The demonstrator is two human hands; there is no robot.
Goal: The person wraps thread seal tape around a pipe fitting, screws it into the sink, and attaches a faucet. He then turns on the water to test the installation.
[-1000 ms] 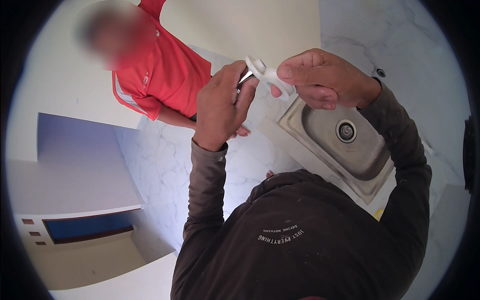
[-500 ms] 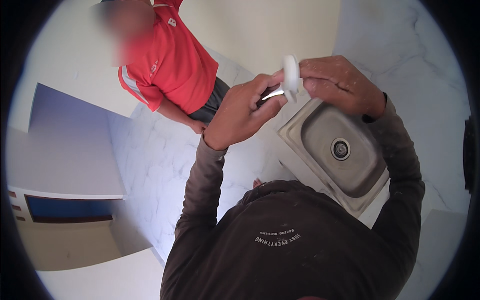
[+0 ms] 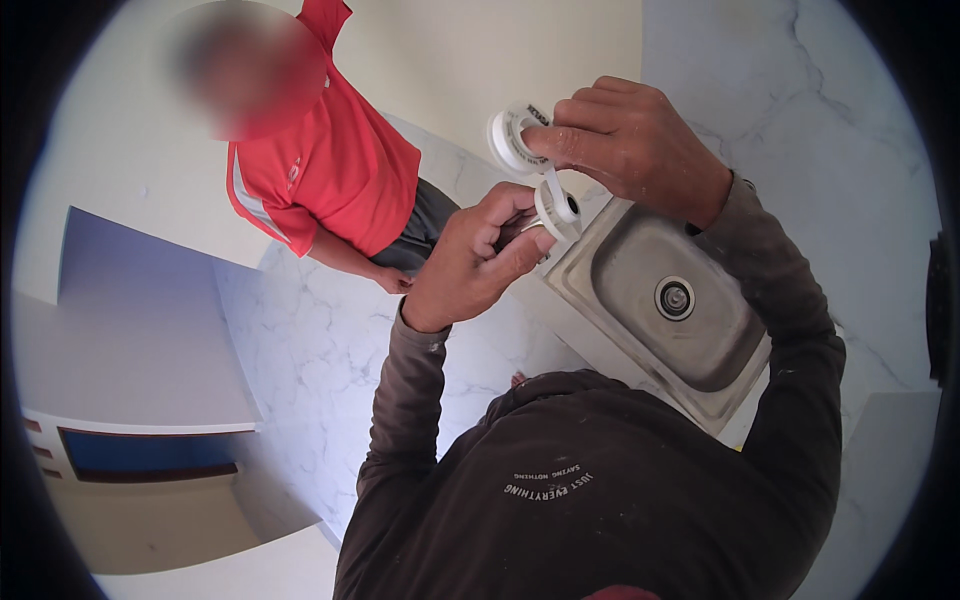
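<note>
My left hand (image 3: 470,262) is closed around a shiny metal fitting (image 3: 517,229), probably part of a tap; most of its body is hidden in the fingers. The fitting's end points right, with a white ring (image 3: 546,209) near the thumb and a dark round opening. Up and to the right, my right hand (image 3: 645,145) holds a white roll of thread seal tape (image 3: 503,140) with fingertips at its centre hole. A short white strip of tape (image 3: 554,183) runs from the roll down to the fitting's end.
Below my right forearm lies a stainless steel sink (image 3: 640,270) with a round drain (image 3: 675,298). A person in a red shirt (image 3: 340,165) stands at the far left on the marbled floor (image 3: 310,330). A wall opening (image 3: 150,455) with a blue inside is at left.
My right hand has moved up with the tape roll, away from the fitting, and the strip now shows between them. My left hand has lowered slightly, still gripping the fitting.
</note>
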